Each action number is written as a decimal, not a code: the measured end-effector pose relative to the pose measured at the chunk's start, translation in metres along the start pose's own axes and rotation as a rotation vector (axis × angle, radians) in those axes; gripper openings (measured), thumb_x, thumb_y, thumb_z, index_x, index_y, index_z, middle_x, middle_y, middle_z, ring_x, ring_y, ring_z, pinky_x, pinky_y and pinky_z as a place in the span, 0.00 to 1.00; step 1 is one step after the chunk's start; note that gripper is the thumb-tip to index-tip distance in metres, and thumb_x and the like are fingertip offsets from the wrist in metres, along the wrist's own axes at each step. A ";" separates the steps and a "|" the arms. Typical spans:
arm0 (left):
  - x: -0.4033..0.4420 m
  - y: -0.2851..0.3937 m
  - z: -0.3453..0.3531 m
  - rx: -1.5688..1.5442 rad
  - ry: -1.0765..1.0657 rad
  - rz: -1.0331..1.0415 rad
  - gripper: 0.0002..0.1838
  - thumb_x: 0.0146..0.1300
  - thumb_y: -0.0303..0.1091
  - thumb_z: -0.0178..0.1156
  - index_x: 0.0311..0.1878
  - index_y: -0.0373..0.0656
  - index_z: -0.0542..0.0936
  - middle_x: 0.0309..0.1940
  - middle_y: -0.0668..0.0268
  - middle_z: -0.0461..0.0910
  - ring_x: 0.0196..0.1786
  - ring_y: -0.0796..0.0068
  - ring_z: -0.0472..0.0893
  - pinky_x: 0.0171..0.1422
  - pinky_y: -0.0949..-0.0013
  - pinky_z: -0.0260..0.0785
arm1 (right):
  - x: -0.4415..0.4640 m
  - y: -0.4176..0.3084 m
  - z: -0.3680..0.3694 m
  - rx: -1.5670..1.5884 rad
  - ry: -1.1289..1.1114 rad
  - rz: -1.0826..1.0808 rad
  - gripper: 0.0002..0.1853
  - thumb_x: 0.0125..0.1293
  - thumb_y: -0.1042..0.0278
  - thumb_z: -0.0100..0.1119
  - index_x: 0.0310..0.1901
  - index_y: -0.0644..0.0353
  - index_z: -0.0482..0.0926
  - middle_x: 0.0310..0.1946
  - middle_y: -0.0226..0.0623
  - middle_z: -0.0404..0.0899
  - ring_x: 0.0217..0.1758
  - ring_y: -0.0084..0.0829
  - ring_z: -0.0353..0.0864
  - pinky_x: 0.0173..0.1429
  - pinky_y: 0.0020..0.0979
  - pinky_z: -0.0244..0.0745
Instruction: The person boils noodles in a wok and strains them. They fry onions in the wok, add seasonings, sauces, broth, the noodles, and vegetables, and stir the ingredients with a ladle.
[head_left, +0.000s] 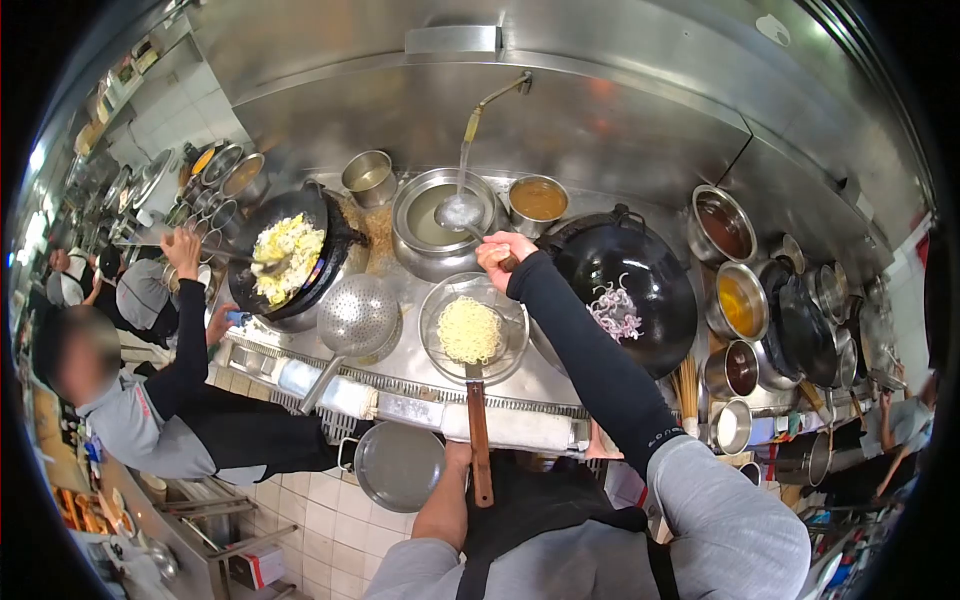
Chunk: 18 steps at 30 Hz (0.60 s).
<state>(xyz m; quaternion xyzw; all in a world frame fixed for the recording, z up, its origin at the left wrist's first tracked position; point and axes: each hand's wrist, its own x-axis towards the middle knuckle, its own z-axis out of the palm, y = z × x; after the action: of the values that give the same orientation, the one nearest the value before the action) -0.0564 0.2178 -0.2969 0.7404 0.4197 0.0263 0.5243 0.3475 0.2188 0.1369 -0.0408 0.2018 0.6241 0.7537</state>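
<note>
My right hand (507,258) is closed round the handle of a metal ladle (460,212). The ladle's bowl is over a large steel pot (409,222), in the stream of water from the tap (473,122). My left hand (457,455) is low by the counter's front edge, beside the wooden handle (480,440) of a mesh strainer; its fingers are hidden. Pale yellow noodles (469,331) lie in the strainer. Right of it, a black wok (650,270) contains sliced purple onion (614,311).
At left, a co-worker's hand (182,252) works a ladle in a wok of egg and greens (290,258). A perforated skimmer (358,315) lies between the stations. Steel pots of sauce (722,226) and yellow oil (741,301) stand at right. A large pan (400,467) hangs below the counter.
</note>
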 end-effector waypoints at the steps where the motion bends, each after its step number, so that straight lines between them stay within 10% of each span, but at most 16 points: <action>1: -0.004 0.016 -0.010 -0.008 -0.096 -0.088 0.26 0.69 0.45 0.55 0.64 0.39 0.74 0.55 0.52 0.82 0.50 0.52 0.84 0.53 0.59 0.75 | -0.001 -0.001 0.002 0.025 0.010 0.037 0.11 0.67 0.77 0.50 0.27 0.59 0.62 0.19 0.27 0.63 0.15 0.18 0.63 0.20 0.19 0.65; 11: 0.000 -0.006 -0.011 0.016 -0.286 -0.211 0.32 0.62 0.49 0.61 0.64 0.37 0.74 0.56 0.45 0.80 0.59 0.49 0.80 0.61 0.57 0.72 | -0.066 -0.004 -0.035 0.082 -0.185 -0.002 0.18 0.71 0.75 0.52 0.55 0.77 0.62 0.28 0.31 0.65 0.17 0.16 0.64 0.16 0.18 0.62; 18: 0.025 -0.070 0.008 0.038 -0.337 -0.204 0.33 0.61 0.51 0.62 0.63 0.36 0.76 0.59 0.47 0.79 0.59 0.49 0.79 0.62 0.57 0.71 | -0.199 0.009 -0.046 -0.068 -0.174 -0.100 0.12 0.74 0.72 0.49 0.51 0.74 0.69 0.28 0.29 0.66 0.16 0.11 0.63 0.13 0.17 0.55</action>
<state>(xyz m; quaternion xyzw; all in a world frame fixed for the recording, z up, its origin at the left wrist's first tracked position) -0.0776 0.2345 -0.3665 0.6976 0.3991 -0.1593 0.5733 0.2998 0.0228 0.1671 -0.0220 0.1118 0.5935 0.7967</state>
